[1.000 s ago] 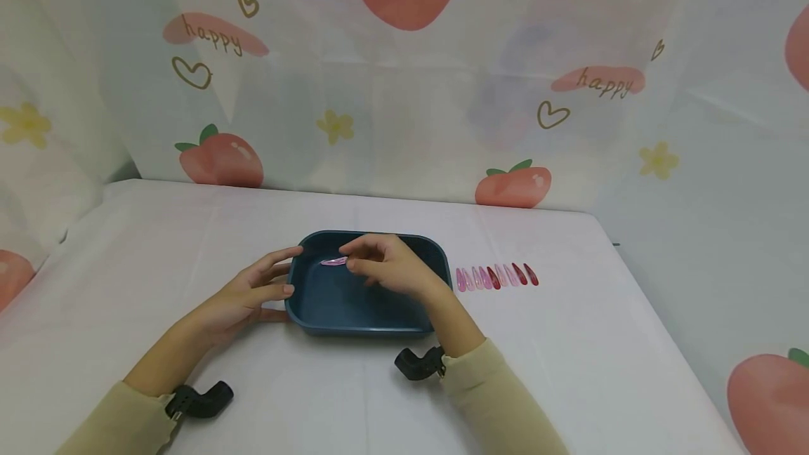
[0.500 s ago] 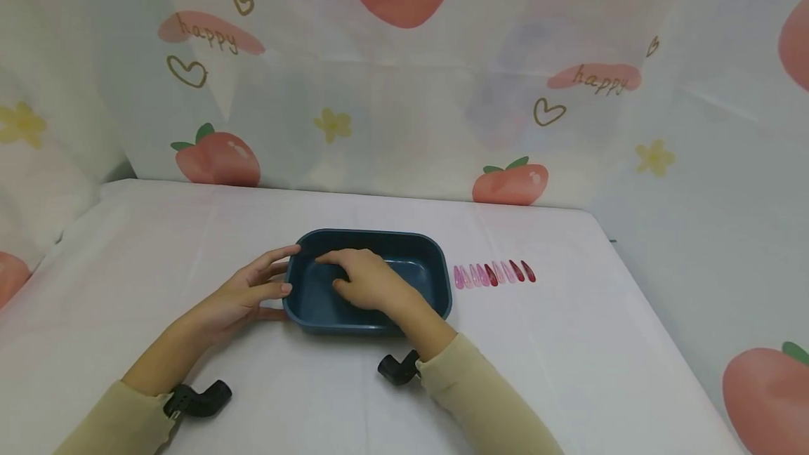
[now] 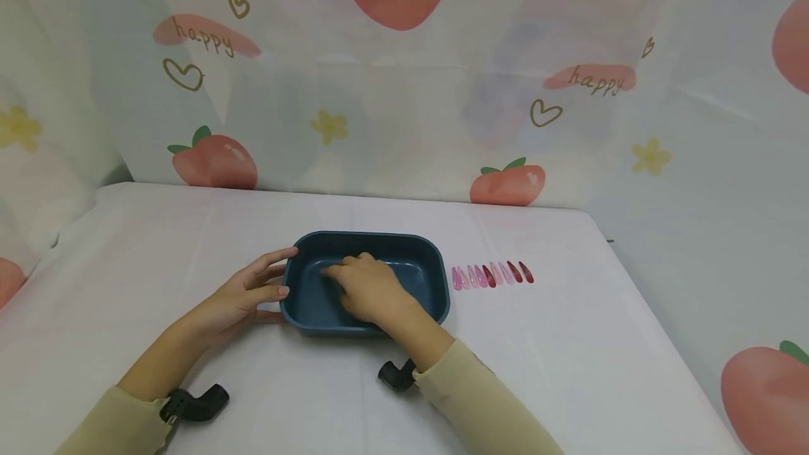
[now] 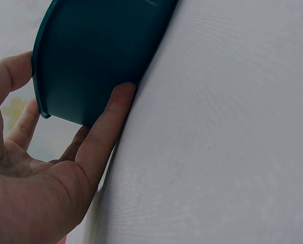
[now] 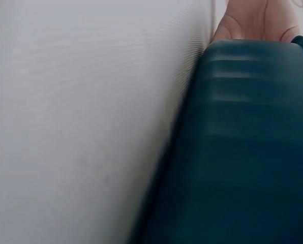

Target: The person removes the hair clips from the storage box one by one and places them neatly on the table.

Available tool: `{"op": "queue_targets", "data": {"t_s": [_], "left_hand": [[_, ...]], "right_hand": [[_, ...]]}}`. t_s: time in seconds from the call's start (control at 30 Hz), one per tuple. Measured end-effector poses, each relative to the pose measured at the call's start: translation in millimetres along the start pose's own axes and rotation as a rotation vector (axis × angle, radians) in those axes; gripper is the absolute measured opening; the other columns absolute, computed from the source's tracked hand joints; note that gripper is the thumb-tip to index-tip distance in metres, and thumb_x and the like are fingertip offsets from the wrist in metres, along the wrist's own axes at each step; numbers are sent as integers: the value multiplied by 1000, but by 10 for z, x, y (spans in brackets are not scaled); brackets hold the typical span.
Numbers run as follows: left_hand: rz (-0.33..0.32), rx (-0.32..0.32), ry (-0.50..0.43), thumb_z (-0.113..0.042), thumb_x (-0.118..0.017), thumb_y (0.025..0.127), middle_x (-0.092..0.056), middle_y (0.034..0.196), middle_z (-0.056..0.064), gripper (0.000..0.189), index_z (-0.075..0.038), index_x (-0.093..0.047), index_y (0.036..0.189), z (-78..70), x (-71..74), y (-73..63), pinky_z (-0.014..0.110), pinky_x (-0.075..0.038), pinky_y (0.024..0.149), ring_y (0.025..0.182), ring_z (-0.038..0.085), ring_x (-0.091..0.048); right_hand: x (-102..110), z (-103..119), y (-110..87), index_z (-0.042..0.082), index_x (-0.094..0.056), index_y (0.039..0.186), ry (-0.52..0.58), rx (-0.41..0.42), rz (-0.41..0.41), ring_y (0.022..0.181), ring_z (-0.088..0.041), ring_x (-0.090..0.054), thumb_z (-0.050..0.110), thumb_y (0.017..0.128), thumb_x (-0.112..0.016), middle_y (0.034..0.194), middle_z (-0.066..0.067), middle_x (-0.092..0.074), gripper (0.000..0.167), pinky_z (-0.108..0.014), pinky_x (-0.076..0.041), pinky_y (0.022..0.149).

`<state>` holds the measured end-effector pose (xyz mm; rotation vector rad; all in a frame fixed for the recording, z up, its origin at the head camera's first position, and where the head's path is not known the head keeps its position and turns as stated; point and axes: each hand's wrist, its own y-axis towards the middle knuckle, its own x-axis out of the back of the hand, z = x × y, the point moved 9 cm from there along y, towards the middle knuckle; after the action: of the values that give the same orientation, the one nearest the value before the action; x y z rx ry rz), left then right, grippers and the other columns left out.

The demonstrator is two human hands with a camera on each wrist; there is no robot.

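Note:
My left hand [image 3: 237, 300] touches the left end of a dark blue rectangular tray [image 3: 363, 332]. Its fingers are spread and fairly straight. In the left wrist view, the thumb [image 4: 103, 134] lies along the tray's outer wall, low by the table, while another fingertip meets the rim. My right hand [image 3: 373, 288] is inside the tray, palm down, index finger pointing left toward the floor of the tray. Its thumb and the spot under the fingers are hidden, so whether it pinches anything cannot be seen. The right wrist view shows only the tray's outer wall [image 5: 243, 168] and part of the left hand.
Right of the tray, several snap hair clips [image 3: 489, 276] in pinks and dark red lie side by side in a row. A white cloth [image 3: 303, 399] covers the table. Behind it hangs a printed curtain [image 3: 404, 104] with fruit and flowers.
My right hand has moved lower and slightly left into the tray. A pink hair clip seen by its fingertips a second ago is now hidden. The left hand keeps its place on the tray.

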<state>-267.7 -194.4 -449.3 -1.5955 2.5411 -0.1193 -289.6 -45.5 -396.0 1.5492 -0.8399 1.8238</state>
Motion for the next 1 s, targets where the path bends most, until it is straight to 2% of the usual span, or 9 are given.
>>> {"op": "queue_targets", "data": {"t_s": [0.23, 0.43, 0.8, 0.93, 1.0], "left_hand": [[-13, 6, 3, -14, -58, 101, -21, 161, 19, 65, -25, -27, 157, -10, 13, -5, 56, -52, 95, 139, 43, -37], [-12, 4, 6, -15, -59, 100, -20, 161, 20, 65, -24, -28, 157, -35, -3, -7, 56, -52, 95, 140, 45, -34], [4, -12, 4, -14, -58, 101, -18, 161, 22, 65, -22, -27, 157, -56, -27, -13, 56, -52, 95, 139, 46, -35], [14, -15, -2, -14, -57, 101, -17, 162, 22, 65, -22, -27, 157, -45, -29, -11, 57, -51, 95, 140, 45, -36], [13, -15, -1, -14, -58, 101, -17, 162, 22, 65, -22, -26, 157, -43, -26, -12, 57, -51, 95, 140, 47, -34]], "right_hand": [[-3, -73, -27, 26, -67, 131, 7, -1, -37, 106, -20, -62, 16, 92, -71, 125, -1, -66, 40, -37, -56, 85], [24, -106, -67, 23, -71, 124, 53, -3, -62, 98, -17, -65, 11, 91, -71, 115, -1, -69, 36, -35, -56, 81], [18, -149, -66, 23, -71, 122, 94, -21, -76, 106, -19, -66, 11, 96, -63, 118, -1, -71, 30, -40, -54, 93], [21, -198, -70, 24, -70, 123, 200, -32, -60, 90, -14, -65, 8, 95, -63, 106, 1, -72, 33, -33, -55, 81], [30, -212, -72, 23, -70, 124, 282, -17, -52, 79, -11, -61, 7, 94, -64, 97, 3, -71, 35, -27, -52, 70]]}}
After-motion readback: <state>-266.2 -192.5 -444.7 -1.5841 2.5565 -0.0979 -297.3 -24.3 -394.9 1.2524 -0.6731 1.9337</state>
